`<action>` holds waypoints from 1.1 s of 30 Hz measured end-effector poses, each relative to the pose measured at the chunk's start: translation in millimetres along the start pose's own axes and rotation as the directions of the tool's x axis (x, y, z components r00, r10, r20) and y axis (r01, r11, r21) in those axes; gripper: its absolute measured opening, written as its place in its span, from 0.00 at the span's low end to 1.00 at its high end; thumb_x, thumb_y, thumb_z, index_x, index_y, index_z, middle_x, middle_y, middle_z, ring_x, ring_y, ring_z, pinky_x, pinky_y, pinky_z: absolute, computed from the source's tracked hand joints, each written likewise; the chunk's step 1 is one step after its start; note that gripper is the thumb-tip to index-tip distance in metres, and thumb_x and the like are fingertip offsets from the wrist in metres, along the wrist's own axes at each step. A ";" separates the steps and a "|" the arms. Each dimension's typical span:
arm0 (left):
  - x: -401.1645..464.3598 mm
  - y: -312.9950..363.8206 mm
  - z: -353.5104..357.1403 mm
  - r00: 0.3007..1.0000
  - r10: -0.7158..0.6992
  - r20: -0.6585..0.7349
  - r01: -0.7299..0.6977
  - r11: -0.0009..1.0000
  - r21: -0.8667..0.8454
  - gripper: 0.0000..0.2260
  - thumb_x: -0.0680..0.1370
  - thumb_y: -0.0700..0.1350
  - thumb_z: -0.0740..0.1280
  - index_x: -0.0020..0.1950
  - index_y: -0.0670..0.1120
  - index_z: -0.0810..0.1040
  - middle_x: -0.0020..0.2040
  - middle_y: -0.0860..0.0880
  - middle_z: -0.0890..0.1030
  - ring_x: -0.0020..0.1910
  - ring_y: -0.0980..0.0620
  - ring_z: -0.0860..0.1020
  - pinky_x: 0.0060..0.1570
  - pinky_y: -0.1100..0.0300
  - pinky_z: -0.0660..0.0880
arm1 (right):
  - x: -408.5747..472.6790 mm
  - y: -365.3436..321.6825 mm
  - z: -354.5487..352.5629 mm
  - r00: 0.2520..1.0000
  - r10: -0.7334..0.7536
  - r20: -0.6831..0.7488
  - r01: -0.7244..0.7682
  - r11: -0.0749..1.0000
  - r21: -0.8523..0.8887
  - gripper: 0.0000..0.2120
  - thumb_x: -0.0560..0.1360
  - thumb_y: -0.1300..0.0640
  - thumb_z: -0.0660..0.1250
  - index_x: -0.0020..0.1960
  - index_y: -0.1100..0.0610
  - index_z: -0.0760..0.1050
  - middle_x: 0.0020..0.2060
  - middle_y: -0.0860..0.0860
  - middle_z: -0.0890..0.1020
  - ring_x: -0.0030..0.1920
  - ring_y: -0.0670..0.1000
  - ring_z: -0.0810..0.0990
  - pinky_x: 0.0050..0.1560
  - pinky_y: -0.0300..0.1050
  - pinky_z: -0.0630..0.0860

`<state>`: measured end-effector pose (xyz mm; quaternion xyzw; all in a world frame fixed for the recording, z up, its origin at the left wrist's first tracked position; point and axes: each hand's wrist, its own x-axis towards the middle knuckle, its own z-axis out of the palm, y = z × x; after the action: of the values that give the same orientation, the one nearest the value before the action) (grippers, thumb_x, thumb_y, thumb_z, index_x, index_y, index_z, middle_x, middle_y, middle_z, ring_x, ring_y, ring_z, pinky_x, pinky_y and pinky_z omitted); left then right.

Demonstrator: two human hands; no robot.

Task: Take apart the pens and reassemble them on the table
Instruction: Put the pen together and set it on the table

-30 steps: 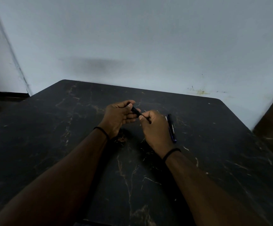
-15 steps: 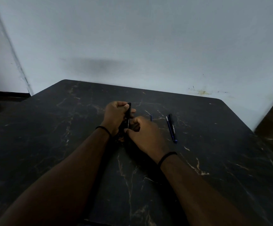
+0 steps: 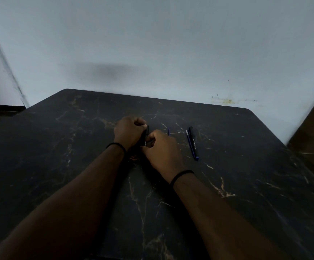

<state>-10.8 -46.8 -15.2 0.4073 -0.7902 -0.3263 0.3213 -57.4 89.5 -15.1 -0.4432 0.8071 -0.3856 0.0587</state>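
Desk (image 3: 246, 184): black, marbled with pale veins, set against a pale wall. Left hand (image 3: 129, 133): fingers curled, grip closed round a black pen barrel (image 3: 147, 134) held roughly upright above the desk's middle. Right hand (image 3: 163, 149): fingers curled, pinching the same barrel lower down. Thin blue refill (image 3: 168, 130): lay on the desk just right of the hands. Black pen (image 3: 193, 142) and a slim blue piece (image 3: 188, 136): lay side by side further right.
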 end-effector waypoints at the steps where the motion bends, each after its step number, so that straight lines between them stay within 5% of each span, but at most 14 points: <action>1: 0.1 0.5 -0.2 1.000 0.007 -0.001 -0.007 1.000 0.011 0.02 0.73 0.48 0.71 0.41 0.55 0.81 0.45 0.51 0.85 0.47 0.50 0.82 0.55 0.50 0.78 | 0.3 -0.2 -0.1 1.000 -0.002 0.009 0.002 1.000 -0.008 0.12 0.72 0.50 0.73 0.52 0.51 0.76 0.46 0.49 0.83 0.47 0.51 0.82 0.49 0.52 0.81; 9: 1.8 -2.2 -0.4 0.999 0.020 -0.036 -0.020 1.000 0.003 0.06 0.76 0.44 0.68 0.50 0.49 0.83 0.50 0.49 0.85 0.50 0.49 0.81 0.56 0.50 0.78 | -2.3 2.1 -2.8 0.999 0.021 -0.037 -0.017 0.993 0.117 0.11 0.72 0.47 0.72 0.49 0.51 0.77 0.42 0.47 0.83 0.44 0.47 0.81 0.47 0.49 0.80; 14: 0.2 -1.5 -2.2 0.996 0.017 -0.085 -0.023 0.998 -0.065 0.07 0.76 0.43 0.67 0.51 0.47 0.83 0.51 0.48 0.85 0.51 0.49 0.81 0.56 0.53 0.77 | -3.8 3.0 -9.7 0.995 0.041 -0.091 -0.023 0.982 0.186 0.08 0.76 0.48 0.68 0.46 0.52 0.79 0.38 0.45 0.82 0.38 0.40 0.78 0.33 0.33 0.68; 19: -6.6 3.3 -4.3 0.982 0.080 -0.169 -0.090 0.995 -0.051 0.07 0.77 0.44 0.66 0.51 0.46 0.83 0.47 0.47 0.85 0.45 0.48 0.82 0.50 0.55 0.78 | 1.5 11.2 -21.8 0.966 0.070 -0.247 -0.006 0.968 0.250 0.07 0.78 0.52 0.67 0.42 0.54 0.78 0.35 0.46 0.81 0.36 0.42 0.78 0.34 0.34 0.70; 25: -19.4 13.2 -3.3 0.919 0.342 -0.197 -0.336 0.940 0.063 0.07 0.77 0.45 0.68 0.49 0.44 0.83 0.44 0.47 0.85 0.42 0.51 0.80 0.45 0.53 0.80 | 15.5 42.1 -53.1 0.898 0.184 -0.399 -0.174 0.983 0.061 0.07 0.80 0.50 0.63 0.44 0.49 0.73 0.38 0.46 0.78 0.39 0.45 0.77 0.41 0.43 0.74; 29: -21.9 14.7 -1.7 0.899 0.395 -0.191 -0.380 0.919 0.108 0.07 0.78 0.45 0.68 0.48 0.44 0.83 0.44 0.47 0.84 0.41 0.50 0.79 0.45 0.50 0.80 | 21.7 70.4 -63.6 0.887 0.287 -0.363 -0.327 0.943 -0.054 0.16 0.75 0.51 0.64 0.31 0.57 0.72 0.28 0.51 0.75 0.33 0.56 0.78 0.34 0.46 0.73; 33: -19.7 10.2 -1.1 0.912 0.370 -0.175 -0.355 0.928 0.114 0.07 0.78 0.47 0.67 0.48 0.45 0.82 0.44 0.48 0.83 0.44 0.49 0.79 0.47 0.48 0.79 | 26.8 77.4 -60.3 0.875 0.363 -0.321 -0.403 0.913 -0.067 0.16 0.72 0.48 0.65 0.32 0.59 0.76 0.29 0.54 0.79 0.34 0.59 0.81 0.36 0.46 0.76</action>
<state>-5.3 -25.6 -11.4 0.2959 -0.8295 -0.1881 0.4348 -151.7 127.4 -18.7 -0.2131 0.9019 -0.3751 -0.0191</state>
